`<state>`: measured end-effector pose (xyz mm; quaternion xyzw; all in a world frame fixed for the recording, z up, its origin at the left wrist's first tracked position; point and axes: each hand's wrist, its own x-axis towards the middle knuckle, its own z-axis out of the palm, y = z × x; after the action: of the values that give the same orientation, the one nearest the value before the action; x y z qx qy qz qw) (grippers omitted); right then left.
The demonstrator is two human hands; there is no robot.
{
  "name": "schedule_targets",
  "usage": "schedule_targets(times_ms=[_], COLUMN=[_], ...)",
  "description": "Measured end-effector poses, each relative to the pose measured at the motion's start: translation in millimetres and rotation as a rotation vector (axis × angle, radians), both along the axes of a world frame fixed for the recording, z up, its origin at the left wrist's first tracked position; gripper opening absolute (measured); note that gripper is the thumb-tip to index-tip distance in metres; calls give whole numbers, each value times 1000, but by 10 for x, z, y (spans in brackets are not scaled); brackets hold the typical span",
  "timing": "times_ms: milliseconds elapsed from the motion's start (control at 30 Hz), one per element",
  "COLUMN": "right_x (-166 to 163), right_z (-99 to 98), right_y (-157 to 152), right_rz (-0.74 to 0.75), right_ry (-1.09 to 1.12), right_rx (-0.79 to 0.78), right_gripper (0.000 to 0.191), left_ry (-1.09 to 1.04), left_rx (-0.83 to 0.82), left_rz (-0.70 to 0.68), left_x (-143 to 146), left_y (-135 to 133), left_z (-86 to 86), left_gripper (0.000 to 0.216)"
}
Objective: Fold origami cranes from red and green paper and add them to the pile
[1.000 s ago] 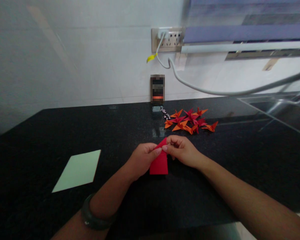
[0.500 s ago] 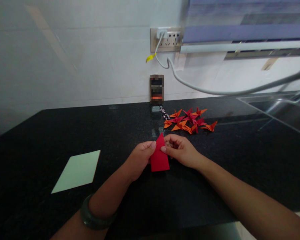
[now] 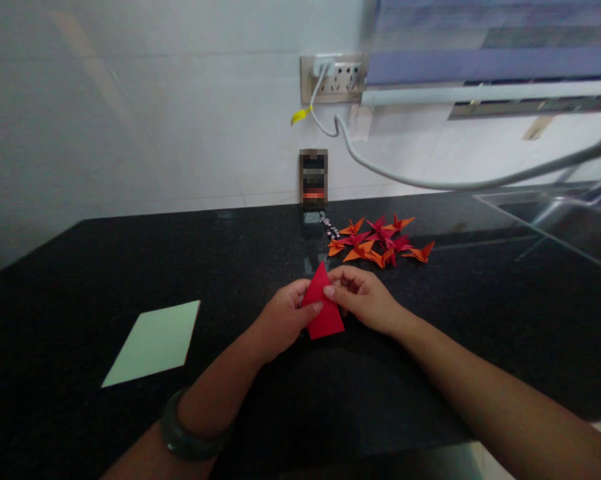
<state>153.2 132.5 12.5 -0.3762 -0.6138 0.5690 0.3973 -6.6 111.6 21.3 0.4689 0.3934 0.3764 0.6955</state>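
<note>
Between my two hands is a piece of red folded paper (image 3: 325, 321), its pointed end facing away from me and its straight edge nearer. My left hand (image 3: 286, 319) pinches its left side, the thumb lying across the lower front. My right hand (image 3: 363, 297) grips the right edge, thumb on the front and fingers curled behind, partly hidden. Beyond the hands lies a cluster of orange and red origami cranes (image 3: 380, 240). Off to the left, a pale green sheet of paper (image 3: 155, 343) rests flat on the black countertop (image 3: 105, 267).
A phone (image 3: 313, 177) with a blurred screen leans against the wall, a beaded strap (image 3: 330, 228) below it. Above, a white cable (image 3: 405, 175) runs from the wall socket (image 3: 333, 79) to the right. A sink (image 3: 570, 227) is set in at the far right.
My left thumb has slid down from the upper left edge onto the lower front of the red paper. The paper has turned slightly, its lower edge swinging right. My right hand has barely moved.
</note>
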Motion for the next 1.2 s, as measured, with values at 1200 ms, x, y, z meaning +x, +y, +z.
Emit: schedule_targets(times_ms=[1200], right_x=[-52], right_z=[0], right_y=[-29], right_rz=[-513], right_ry=[28], right_rx=[274], right_gripper=[15], left_ry=[-164], left_rx=[111], left_rz=[83], left_x=[-57], left_y=[-10], left_z=[-35], left_gripper=[58])
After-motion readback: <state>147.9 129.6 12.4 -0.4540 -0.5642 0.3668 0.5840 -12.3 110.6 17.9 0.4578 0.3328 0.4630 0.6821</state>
